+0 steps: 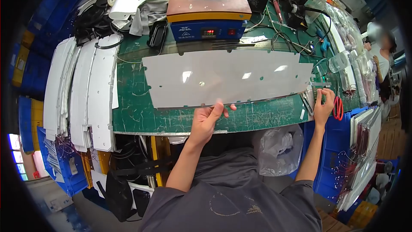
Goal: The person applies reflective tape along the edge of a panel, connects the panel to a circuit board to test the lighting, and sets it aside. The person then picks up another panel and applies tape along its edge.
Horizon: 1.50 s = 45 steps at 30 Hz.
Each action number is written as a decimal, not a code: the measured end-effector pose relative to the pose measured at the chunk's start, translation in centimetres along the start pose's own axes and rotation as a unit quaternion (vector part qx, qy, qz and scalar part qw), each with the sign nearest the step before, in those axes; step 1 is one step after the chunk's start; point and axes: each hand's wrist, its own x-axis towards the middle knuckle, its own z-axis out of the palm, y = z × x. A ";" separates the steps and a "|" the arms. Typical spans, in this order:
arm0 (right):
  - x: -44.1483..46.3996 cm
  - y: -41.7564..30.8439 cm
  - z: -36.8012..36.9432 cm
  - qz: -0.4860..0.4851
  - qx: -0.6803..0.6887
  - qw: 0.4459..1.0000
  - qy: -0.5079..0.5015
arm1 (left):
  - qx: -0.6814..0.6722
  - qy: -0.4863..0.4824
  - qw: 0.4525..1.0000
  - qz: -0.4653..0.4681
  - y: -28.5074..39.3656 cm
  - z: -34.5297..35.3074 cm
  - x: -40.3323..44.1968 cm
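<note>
A long white panel (227,79) with small holes and notches lies level above the green mat (180,122). My left hand (206,122) grips its front edge near the middle, thumb on top and fingers beneath. At the panel's right end, my right hand (324,105) is raised with thumb and fingertips pinched together; whatever is between them is too small to make out. Red-handled scissors (338,108) lie just right of that hand. Tweezers (307,105) rest on the mat to its left.
Behind the panel stands a blue heating plate (208,30) with a lit red display. Stacked white panels (101,94) fill the left side. Cables and a soldering iron (277,8) lie at the back right. A clear bottle (339,61) stands right. Another person (382,56) is at far right.
</note>
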 end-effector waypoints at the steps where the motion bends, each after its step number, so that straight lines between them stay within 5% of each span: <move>1: -0.1 0.3 -0.1 0.009 0.001 1.000 0.011 | -0.007 0.000 1.000 0.002 -0.3 -0.1 -0.1; 5: 0.0 -2.4 -3.1 0.006 -0.042 0.998 0.047 | -0.034 -0.004 0.999 0.008 0.1 -0.2 -0.4; 11: -0.5 -16.2 -12.7 -0.054 -0.089 0.994 0.021 | -0.073 -0.013 0.997 -0.001 0.7 -0.1 -2.2; 18: -3.0 -20.1 -17.9 0.012 0.106 0.953 -0.284 | -0.024 -0.194 0.976 -0.100 2.4 3.6 -4.5; 20: -4.7 -18.7 -18.0 0.079 0.225 0.937 -0.254 | 0.007 -0.238 0.966 -0.098 2.2 3.7 -4.6; 23: -5.9 -17.4 -21.6 0.254 0.154 0.935 -0.192 | 0.171 -0.285 0.943 0.001 3.4 4.9 -2.6; 24: -6.9 -16.5 -21.8 0.283 0.207 0.935 -0.060 | 0.234 -0.253 0.939 -0.003 4.1 4.9 -2.6; 29: -8.4 -8.7 -31.3 0.340 0.217 0.866 0.296 | 0.350 -0.207 0.913 -0.024 5.3 1.5 -1.4; 37: -11.6 7.5 -46.5 0.379 0.046 0.824 0.418 | 0.377 -0.148 0.912 -0.062 3.9 0.0 -0.8; 42: -13.7 15.2 -48.9 0.512 -0.077 0.839 0.165 | 0.381 -0.154 0.909 -0.065 4.0 -0.4 -0.9; 45: -15.4 19.4 -48.1 0.345 -0.441 0.829 0.018 | 0.374 -0.153 0.913 -0.050 3.9 -0.3 -1.0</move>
